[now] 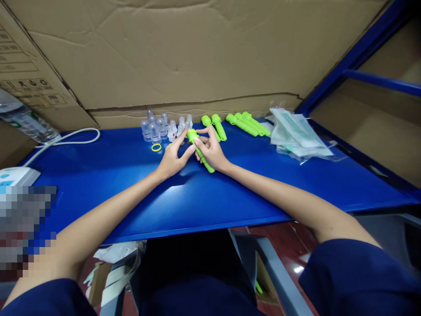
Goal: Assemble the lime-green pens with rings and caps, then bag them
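Observation:
My right hand (212, 151) is wrapped round a bright green plastic tube (206, 164), its lower end sticking out below the palm. My left hand (173, 159) meets it from the left, thumb and fingertips pinching the tube's upper end (191, 135). Both hands hover just above the blue table (131, 184). A small yellow ring (156, 147) lies left of my left hand. Behind it stands a cluster of clear plastic caps (161, 126).
More green tubes lie at the back: two (215, 125) near my hands, several (248, 124) farther right. A pile of clear plastic bags (297, 134) sits at the right. A white cable (70, 137) and white device (15, 175) are at the left. Cardboard (197, 57) walls the back.

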`<act>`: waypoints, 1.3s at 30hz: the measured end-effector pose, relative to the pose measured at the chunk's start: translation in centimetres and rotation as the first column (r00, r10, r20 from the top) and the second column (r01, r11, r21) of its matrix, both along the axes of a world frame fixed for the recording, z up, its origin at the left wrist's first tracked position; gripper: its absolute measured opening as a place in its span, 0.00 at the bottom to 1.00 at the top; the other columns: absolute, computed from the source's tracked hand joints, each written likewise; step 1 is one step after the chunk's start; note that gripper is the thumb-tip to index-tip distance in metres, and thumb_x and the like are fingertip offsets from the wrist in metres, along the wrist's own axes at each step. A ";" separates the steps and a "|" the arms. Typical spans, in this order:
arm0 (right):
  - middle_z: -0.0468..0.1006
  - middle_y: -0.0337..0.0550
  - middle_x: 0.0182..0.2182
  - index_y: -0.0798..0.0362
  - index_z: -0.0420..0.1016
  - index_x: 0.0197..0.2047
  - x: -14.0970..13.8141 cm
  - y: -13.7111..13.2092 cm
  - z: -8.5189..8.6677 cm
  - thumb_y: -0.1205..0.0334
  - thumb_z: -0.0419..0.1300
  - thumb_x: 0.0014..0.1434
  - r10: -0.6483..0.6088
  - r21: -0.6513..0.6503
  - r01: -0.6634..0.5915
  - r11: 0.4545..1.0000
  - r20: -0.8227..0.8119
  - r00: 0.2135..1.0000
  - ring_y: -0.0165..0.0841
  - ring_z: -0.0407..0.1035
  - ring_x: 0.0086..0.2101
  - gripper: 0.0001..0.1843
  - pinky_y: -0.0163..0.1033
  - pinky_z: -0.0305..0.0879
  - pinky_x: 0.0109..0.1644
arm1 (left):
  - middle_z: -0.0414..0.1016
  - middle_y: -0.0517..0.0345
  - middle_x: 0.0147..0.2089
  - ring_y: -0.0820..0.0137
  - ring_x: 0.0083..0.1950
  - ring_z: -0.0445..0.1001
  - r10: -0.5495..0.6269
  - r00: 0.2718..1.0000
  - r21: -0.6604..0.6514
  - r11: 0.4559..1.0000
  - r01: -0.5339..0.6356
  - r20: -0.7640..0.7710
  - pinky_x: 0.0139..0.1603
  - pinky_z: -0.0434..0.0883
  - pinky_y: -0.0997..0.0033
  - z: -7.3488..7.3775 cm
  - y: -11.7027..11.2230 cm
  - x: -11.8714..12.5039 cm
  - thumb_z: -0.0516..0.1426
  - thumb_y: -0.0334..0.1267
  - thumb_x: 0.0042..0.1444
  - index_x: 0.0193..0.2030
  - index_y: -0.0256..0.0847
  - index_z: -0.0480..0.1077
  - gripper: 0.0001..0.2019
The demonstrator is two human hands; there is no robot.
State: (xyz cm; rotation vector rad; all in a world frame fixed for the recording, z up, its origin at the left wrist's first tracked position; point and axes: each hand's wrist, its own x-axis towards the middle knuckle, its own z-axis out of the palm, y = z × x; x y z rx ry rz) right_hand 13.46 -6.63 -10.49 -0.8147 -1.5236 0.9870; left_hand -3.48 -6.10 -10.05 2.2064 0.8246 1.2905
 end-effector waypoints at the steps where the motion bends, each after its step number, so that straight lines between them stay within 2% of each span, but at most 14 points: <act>1: 0.76 0.35 0.33 0.44 0.53 0.50 0.0 0.0 0.0 0.37 0.60 0.63 -0.008 -0.002 0.008 1.000 0.000 1.000 0.26 0.64 0.17 0.27 0.34 0.62 0.16 | 0.64 0.44 0.73 0.54 0.72 0.65 -0.021 1.000 -0.013 1.000 0.021 -0.012 0.70 0.67 0.51 0.0 0.0 0.0 0.54 0.55 0.67 0.71 0.44 0.62 0.30; 9: 0.70 0.32 0.30 0.43 0.52 0.54 0.2 -0.3 0.1 0.39 0.59 0.64 -0.004 -0.011 0.004 1.000 -0.008 1.000 0.26 0.62 0.18 0.27 0.34 0.61 0.17 | 0.61 0.45 0.74 0.54 0.75 0.62 -0.039 0.997 0.025 0.999 0.041 -0.066 0.75 0.60 0.44 -0.1 -0.3 -0.1 0.57 0.45 0.65 0.73 0.42 0.59 0.31; 15: 0.71 0.34 0.32 0.42 0.50 0.56 0.4 0.2 -0.1 0.36 0.57 0.64 -0.063 -0.007 0.062 0.998 -0.018 0.998 0.26 0.62 0.18 0.28 0.35 0.61 0.18 | 0.60 0.45 0.75 0.55 0.76 0.59 -0.080 0.980 0.064 0.994 0.093 -0.183 0.77 0.57 0.45 0.0 -0.7 -0.1 0.57 0.36 0.61 0.72 0.41 0.60 0.32; 19: 0.71 0.35 0.35 0.41 0.48 0.61 0.5 0.3 -0.1 0.36 0.56 0.65 -0.056 -0.003 0.055 0.998 -0.008 0.998 0.26 0.63 0.19 0.31 0.36 0.63 0.20 | 0.59 0.45 0.75 0.56 0.76 0.59 -0.086 0.987 0.066 0.993 0.096 -0.136 0.76 0.59 0.47 -0.1 -0.7 -0.1 0.57 0.35 0.61 0.73 0.42 0.58 0.33; 25: 0.76 0.43 0.43 0.44 0.51 0.69 0.4 0.6 -0.5 0.36 0.56 0.66 -0.035 0.005 0.035 0.999 0.002 0.999 0.23 0.64 0.19 0.37 0.33 0.64 0.18 | 0.64 0.40 0.72 0.55 0.70 0.69 -0.038 0.999 0.000 0.999 0.038 -0.002 0.68 0.69 0.48 -0.6 -0.2 -0.2 0.58 0.36 0.63 0.76 0.44 0.49 0.37; 29: 0.77 0.45 0.45 0.46 0.56 0.68 0.4 0.9 -0.8 0.36 0.56 0.66 -0.028 0.055 0.026 0.998 0.028 0.999 0.22 0.64 0.18 0.36 0.32 0.64 0.17 | 0.62 0.41 0.73 0.55 0.67 0.71 -0.009 1.000 -0.024 1.000 0.008 -0.013 0.62 0.73 0.51 -0.6 0.2 -0.4 0.58 0.38 0.63 0.76 0.46 0.50 0.36; 32: 0.78 0.46 0.47 0.46 0.58 0.65 0.3 1.0 -1.0 0.36 0.57 0.65 -0.031 0.075 0.030 0.997 0.007 1.000 0.22 0.65 0.18 0.34 0.32 0.64 0.17 | 0.59 0.41 0.75 0.55 0.69 0.68 -0.037 0.999 -0.047 0.998 0.036 -0.036 0.67 0.68 0.50 -0.7 0.4 -0.5 0.58 0.39 0.62 0.75 0.44 0.53 0.36; 35: 0.78 0.48 0.49 0.47 0.59 0.61 0.4 1.1 -1.1 0.35 0.58 0.64 -0.040 0.060 0.041 0.997 -0.021 0.999 0.22 0.65 0.18 0.33 0.32 0.64 0.17 | 0.61 0.43 0.74 0.54 0.72 0.65 -0.061 0.998 -0.084 0.995 0.058 -0.033 0.71 0.64 0.49 -0.8 0.5 -0.4 0.58 0.40 0.61 0.74 0.42 0.58 0.33; 39: 0.78 0.50 0.50 0.49 0.60 0.55 0.4 1.2 -1.2 0.36 0.59 0.63 -0.048 0.053 0.050 0.997 -0.034 0.998 0.21 0.66 0.18 0.29 0.32 0.64 0.17 | 0.63 0.42 0.73 0.54 0.72 0.65 -0.056 0.998 -0.121 0.991 0.053 -0.018 0.68 0.67 0.50 -0.8 0.6 -0.3 0.58 0.39 0.61 0.73 0.41 0.60 0.33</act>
